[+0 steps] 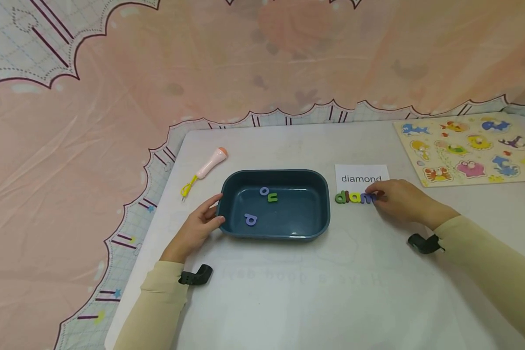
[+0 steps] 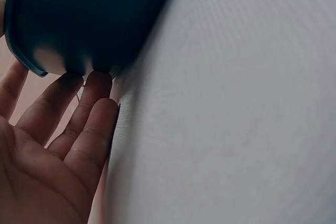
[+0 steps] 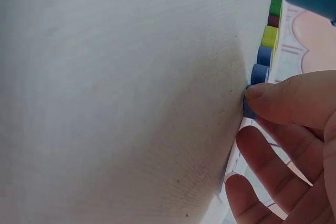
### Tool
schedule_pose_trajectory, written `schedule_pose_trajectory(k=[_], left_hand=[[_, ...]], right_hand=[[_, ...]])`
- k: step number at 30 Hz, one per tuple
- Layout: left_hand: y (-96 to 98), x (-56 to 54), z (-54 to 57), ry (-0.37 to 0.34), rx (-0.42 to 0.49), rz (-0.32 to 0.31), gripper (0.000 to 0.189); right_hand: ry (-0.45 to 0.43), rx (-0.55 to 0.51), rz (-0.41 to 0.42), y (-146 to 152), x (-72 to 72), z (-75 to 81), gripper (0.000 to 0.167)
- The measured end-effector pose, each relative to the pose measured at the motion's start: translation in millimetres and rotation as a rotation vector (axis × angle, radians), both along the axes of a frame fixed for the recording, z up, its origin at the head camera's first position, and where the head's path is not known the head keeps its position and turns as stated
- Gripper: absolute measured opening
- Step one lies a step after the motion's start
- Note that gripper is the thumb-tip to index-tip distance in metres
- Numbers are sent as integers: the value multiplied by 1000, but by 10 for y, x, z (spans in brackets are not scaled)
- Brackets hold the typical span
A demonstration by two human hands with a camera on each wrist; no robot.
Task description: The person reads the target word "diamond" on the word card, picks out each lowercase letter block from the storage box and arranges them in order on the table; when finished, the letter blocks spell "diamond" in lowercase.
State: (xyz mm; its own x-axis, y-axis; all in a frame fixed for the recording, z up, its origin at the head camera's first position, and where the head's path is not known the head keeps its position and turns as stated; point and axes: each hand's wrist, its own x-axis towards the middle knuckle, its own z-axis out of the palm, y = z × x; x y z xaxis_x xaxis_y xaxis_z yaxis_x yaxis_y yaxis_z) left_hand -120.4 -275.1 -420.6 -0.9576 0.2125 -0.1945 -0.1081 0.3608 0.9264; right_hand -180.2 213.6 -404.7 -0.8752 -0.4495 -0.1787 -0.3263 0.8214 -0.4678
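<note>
Pink patterned cloth (image 1: pixel 341 63) bounded the white tabletop (image 1: pixel 288 306) at top and left of frame; the surface ran on through lower centre. A cream rectangular animal-puzzle board (image 1: pixel 483 156) occupied upper right, an obstacle beyond the right hand (image 1: pixel 400 199). A dark-teal rectangular tray (image 1: pixel 293 214) stood at centre, the left hand (image 1: pixel 197 226) resting spread fingers against its left end. Right of it lay a white card (image 1: pixel 361 171) printed "diamond". A pink orange-tipped stick (image 1: pixel 212 163) lay upper left, near the table edge. The tray contained a purple o (image 1: pixel 260 191), green n (image 1: pixel 269 198) and purple d (image 1: pixel 246 221). Directly below the card, the right hand pinched a blue m (image 1: pixel 367 198), ending a row of coloured letters.
</note>
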Motion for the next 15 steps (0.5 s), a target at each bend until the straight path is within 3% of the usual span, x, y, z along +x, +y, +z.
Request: schedule_pose_trajectory(k=[11, 15], left_hand=[[-7, 0, -6, 11, -10, -3, 65], [-6, 6, -3, 11, -11, -2, 65]], right_hand=[[-4, -10, -36, 62, 20, -10, 34], [2, -12, -66, 97, 21, 52, 37]])
